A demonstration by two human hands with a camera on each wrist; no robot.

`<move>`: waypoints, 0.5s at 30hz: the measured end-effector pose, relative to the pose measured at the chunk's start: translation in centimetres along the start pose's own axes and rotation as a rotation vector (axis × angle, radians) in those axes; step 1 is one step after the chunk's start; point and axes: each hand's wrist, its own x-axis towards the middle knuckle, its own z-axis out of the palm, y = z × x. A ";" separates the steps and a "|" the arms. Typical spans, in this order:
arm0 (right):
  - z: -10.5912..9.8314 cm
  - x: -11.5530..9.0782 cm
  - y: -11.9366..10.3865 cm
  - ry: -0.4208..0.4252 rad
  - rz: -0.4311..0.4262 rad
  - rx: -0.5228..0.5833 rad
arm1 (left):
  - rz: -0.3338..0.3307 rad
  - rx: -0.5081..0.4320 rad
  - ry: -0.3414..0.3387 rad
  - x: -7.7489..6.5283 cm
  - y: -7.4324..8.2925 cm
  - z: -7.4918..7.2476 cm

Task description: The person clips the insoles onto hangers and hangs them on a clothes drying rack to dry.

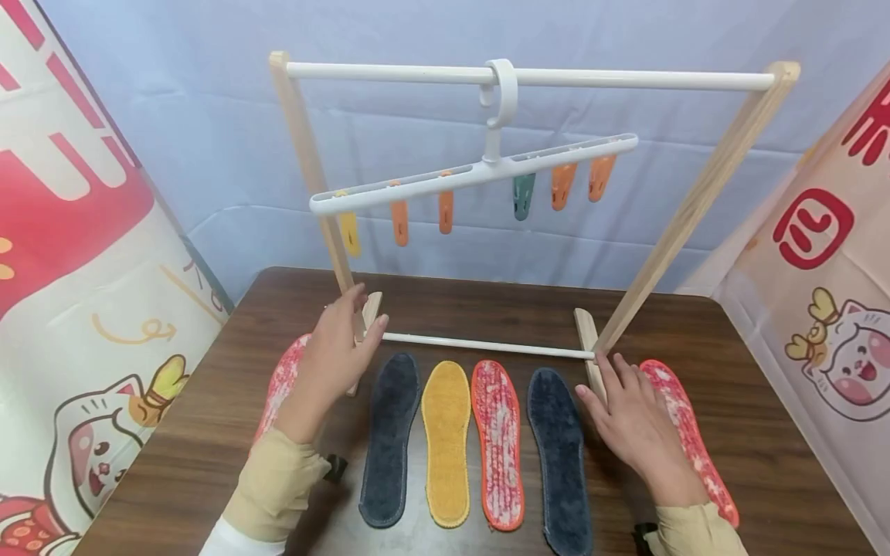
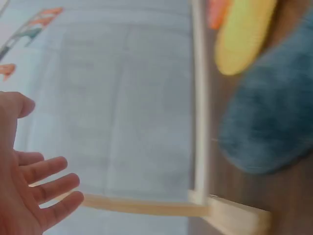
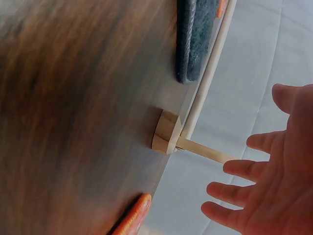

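Observation:
My left hand (image 1: 337,344) hovers by the left foot of a wooden drying rack (image 1: 702,205), its fingers spread and holding nothing. Near the right foot is my right hand (image 1: 636,413), likewise empty with fingers loosely extended. From the rack's white top bar hangs a white clip hanger (image 1: 417,189), tilted, bearing several orange clips (image 1: 399,224), a yellow clip (image 1: 350,234) and a green clip (image 1: 524,197). Insoles lie in a row in front: a dark grey one (image 1: 389,440), a yellow one (image 1: 446,444), a red-and-white one (image 1: 497,444) and another dark one (image 1: 558,455).
A red-and-white insole (image 1: 283,382) lies partly behind my left arm, another (image 1: 688,440) beside my right hand. The rack's low white bar (image 1: 480,344) crosses behind the row. All stand on a dark wooden table (image 1: 188,463); a pale blue cloth (image 1: 431,23) hangs behind.

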 end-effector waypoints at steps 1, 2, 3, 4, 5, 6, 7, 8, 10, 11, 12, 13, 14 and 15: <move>0.0 0.0 0.0 -0.001 -0.002 0.001 | 0.006 -0.018 0.019 0.4 0.3 -0.5; 0.0 0.0 0.0 -0.002 -0.004 0.002 | 0.012 -0.029 0.036 0.7 0.7 -0.9; 0.0 -0.1 0.0 -0.004 -0.005 0.003 | 0.011 -0.036 0.051 1.0 1.0 -1.3; 0.0 -0.1 0.0 -0.006 -0.006 0.005 | 0.015 -0.044 0.064 1.4 1.2 -1.6; 0.0 -0.1 0.0 -0.010 -0.007 0.008 | 0.017 -0.050 0.076 1.7 1.5 -2.0; -0.1 -0.2 0.0 -0.014 -0.008 0.008 | 0.018 -0.057 0.087 2.0 1.8 -2.4; -0.1 -0.2 0.0 -0.018 -0.010 0.009 | 0.018 -0.065 0.099 2.4 2.0 -2.7; -0.1 -0.2 0.0 -0.024 -0.009 0.012 | 0.014 -0.071 0.108 2.7 2.3 -3.0; -0.1 -0.3 0.1 -0.027 -0.009 0.016 | 0.009 -0.081 0.117 3.2 2.7 -3.6; -0.1 -0.3 0.1 -0.029 -0.012 0.017 | 0.006 -0.088 0.118 3.4 2.8 -3.9; -0.1 -0.3 0.1 -0.028 -0.014 0.018 | 0.006 -0.097 0.118 3.6 3.0 -4.2; -0.1 -0.3 0.1 -0.024 -0.018 0.019 | 0.008 -0.104 0.117 3.8 3.2 -4.5; -0.1 -0.4 0.2 -0.017 -0.022 0.019 | 0.009 -0.112 0.118 4.0 3.3 -4.8; -0.1 -0.5 0.2 -0.007 -0.027 0.017 | 0.015 -0.124 0.119 4.1 3.5 -5.1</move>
